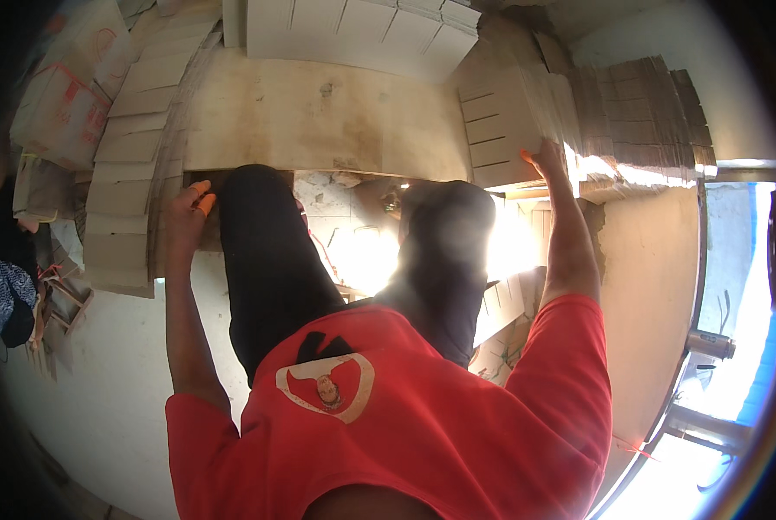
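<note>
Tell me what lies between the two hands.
In the head view, the left knee and the right knee, both in black trousers, stand apart between the left hand and the right hand, with bright glare between the knees.

Glaring daylight fills the right edge, a whitish floor spreading at left.

We can pass low over the middle of the counter — the left stack, far stack and right stack hem it on three sides. Toward us, two knees crowd its edge — a gap lies between them.
</note>
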Demonstrator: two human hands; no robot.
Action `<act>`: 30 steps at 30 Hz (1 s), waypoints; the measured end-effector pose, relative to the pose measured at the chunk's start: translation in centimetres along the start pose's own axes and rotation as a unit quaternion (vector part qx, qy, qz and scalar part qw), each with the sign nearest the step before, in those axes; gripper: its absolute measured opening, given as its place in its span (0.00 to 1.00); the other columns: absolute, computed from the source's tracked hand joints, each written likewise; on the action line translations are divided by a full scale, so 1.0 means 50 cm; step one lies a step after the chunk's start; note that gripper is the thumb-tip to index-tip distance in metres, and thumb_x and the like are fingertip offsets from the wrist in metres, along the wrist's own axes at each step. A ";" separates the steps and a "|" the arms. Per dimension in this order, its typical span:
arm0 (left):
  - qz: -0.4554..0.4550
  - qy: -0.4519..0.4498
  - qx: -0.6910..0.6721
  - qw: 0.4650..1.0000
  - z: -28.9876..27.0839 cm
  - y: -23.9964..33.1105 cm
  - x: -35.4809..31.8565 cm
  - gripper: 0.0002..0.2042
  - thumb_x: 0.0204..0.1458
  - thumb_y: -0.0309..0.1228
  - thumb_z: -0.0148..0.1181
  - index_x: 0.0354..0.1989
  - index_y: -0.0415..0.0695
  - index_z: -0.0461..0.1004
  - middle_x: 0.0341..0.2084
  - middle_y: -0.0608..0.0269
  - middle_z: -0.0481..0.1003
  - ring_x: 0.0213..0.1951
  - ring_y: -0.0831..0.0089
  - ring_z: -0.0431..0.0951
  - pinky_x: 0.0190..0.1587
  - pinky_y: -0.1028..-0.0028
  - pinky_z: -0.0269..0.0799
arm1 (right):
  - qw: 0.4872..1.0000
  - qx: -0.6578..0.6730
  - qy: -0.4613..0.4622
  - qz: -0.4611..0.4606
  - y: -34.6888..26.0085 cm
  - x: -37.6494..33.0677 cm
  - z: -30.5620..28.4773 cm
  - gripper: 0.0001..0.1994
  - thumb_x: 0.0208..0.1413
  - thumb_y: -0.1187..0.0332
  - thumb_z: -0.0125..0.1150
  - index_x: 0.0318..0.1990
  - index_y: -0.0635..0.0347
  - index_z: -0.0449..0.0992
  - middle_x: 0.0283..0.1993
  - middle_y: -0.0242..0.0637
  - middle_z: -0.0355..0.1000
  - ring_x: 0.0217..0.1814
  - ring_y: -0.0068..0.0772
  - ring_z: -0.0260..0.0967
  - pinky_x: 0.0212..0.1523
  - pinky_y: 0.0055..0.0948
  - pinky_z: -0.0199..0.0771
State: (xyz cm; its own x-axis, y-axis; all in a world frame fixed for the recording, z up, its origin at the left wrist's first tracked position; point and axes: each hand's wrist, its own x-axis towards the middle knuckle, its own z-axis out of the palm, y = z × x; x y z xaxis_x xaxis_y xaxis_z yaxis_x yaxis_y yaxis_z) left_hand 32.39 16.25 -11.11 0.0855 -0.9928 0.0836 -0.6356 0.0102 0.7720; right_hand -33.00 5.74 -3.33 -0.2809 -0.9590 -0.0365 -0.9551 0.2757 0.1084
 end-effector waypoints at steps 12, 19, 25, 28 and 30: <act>0.037 0.010 -0.042 0.998 -0.007 0.173 0.135 0.13 0.47 0.25 0.63 0.43 0.37 0.76 0.37 0.56 0.78 0.36 0.71 0.77 0.42 0.75 0.71 | 0.979 0.004 0.201 0.022 0.036 -0.039 0.057 0.29 0.41 0.54 0.69 0.48 0.65 0.70 0.45 0.50 0.72 0.48 0.51 0.69 0.50 0.41 0.68; 0.245 0.004 -0.048 0.968 0.134 0.284 0.356 0.14 0.45 0.26 0.65 0.41 0.37 0.74 0.36 0.57 0.76 0.39 0.70 0.76 0.43 0.73 0.70 | 0.969 0.129 0.155 0.140 -0.061 -0.098 -0.053 0.21 0.52 0.55 0.60 0.46 0.62 0.70 0.40 0.50 0.73 0.45 0.52 0.69 0.43 0.44 0.65; 0.377 0.013 0.060 0.924 0.311 0.420 0.525 0.21 0.40 0.28 0.68 0.44 0.38 0.69 0.40 0.55 0.73 0.46 0.60 0.70 0.49 0.65 0.66 | 0.930 0.240 0.181 0.210 -0.088 -0.104 -0.111 0.19 0.53 0.52 0.59 0.38 0.62 0.73 0.34 0.49 0.74 0.34 0.53 0.69 0.36 0.41 0.67; 0.394 -0.006 0.123 0.911 0.386 0.466 0.566 0.23 0.39 0.28 0.69 0.44 0.39 0.67 0.41 0.57 0.70 0.47 0.60 0.67 0.51 0.64 0.63 | 0.869 0.375 0.290 0.140 -0.129 -0.110 -0.166 0.14 0.55 0.60 0.60 0.38 0.64 0.74 0.30 0.46 0.74 0.31 0.42 0.70 0.34 0.34 0.69; 0.399 -0.007 0.171 0.901 0.422 0.496 0.587 0.22 0.38 0.27 0.68 0.43 0.41 0.67 0.41 0.59 0.69 0.47 0.61 0.65 0.51 0.64 0.62 | 0.840 0.419 0.339 0.061 -0.132 -0.097 -0.177 0.13 0.57 0.66 0.60 0.45 0.66 0.73 0.32 0.40 0.76 0.32 0.25 0.70 0.33 0.25 0.70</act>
State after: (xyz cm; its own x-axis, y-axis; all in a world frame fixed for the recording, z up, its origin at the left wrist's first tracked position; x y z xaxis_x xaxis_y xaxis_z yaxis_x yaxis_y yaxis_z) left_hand 2.96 -15.14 -2.83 -0.5110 -0.6873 0.5162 -0.6897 0.6862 0.2310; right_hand -24.53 7.98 4.94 -0.5342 -0.6596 0.5287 -0.7337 0.0511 -0.6776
